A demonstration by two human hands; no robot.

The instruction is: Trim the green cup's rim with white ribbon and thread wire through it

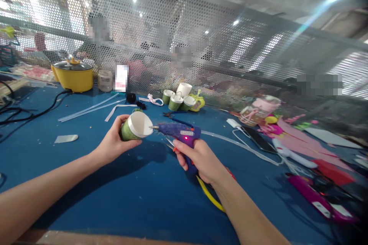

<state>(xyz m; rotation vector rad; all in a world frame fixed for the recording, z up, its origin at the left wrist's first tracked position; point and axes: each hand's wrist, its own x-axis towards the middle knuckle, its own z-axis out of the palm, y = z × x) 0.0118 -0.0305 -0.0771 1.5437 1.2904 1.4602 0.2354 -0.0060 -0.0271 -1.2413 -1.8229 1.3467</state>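
My left hand (pixel 113 143) grips a small paper cup (pixel 135 126) wrapped in green, tipped on its side with its white bottom facing right. My right hand (pixel 198 159) is wrapped round the handle of a blue glue gun (pixel 179 131) whose red light glows. The gun's metal nozzle touches the cup's white bottom at its right edge. A yellow cord (pixel 209 195) trails from the gun under my right wrist. Both hands hover above the blue table (pixel 138 195).
Several finished green cups (pixel 176 101) stand at the back centre. A yellow pot (pixel 73 74) sits back left beside a jar (pixel 105 80). Clear glue sticks (pixel 89 109), black cables (pixel 25 113), a phone (pixel 258 138) and pink craft scraps (pixel 296 134) lie around. A mesh screen (pixel 201 42) closes the far side.
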